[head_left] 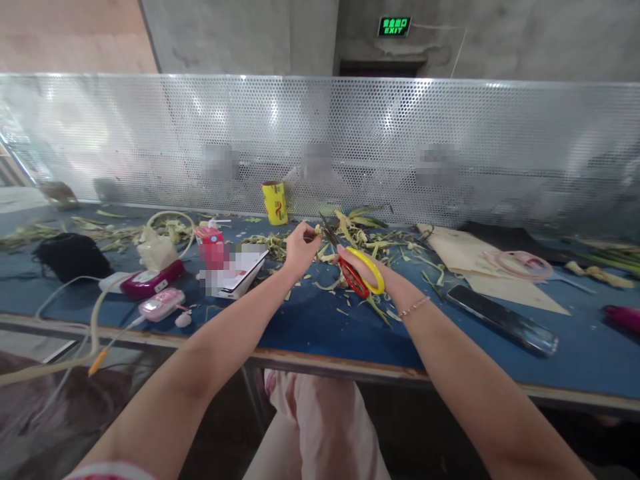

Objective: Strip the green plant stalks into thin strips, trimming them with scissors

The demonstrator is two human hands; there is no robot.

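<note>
Over the littered middle of the blue table, my left hand [301, 248] pinches a small pale-yellow plant piece [318, 230] between thumb and fingers. My right hand [367, 265] grips scissors [356, 277] with one red and one yellow handle loop. Their dark blades [329, 230] point up and away, right beside the plant piece; whether they touch it I cannot tell. Around and behind both hands lie dry green and yellowish plant scraps [370, 233]. A thin bracelet sits on my right wrist.
Left of my hands are a phone on a white box [240, 277], a red carton [211, 245], a magenta power strip [153, 279] and a black pouch [73, 257]. A yellow roll [275, 203] stands behind. At right lie a dark phone [501, 319] and cardboard [460, 253]. Perforated metal [320, 120] screens the back.
</note>
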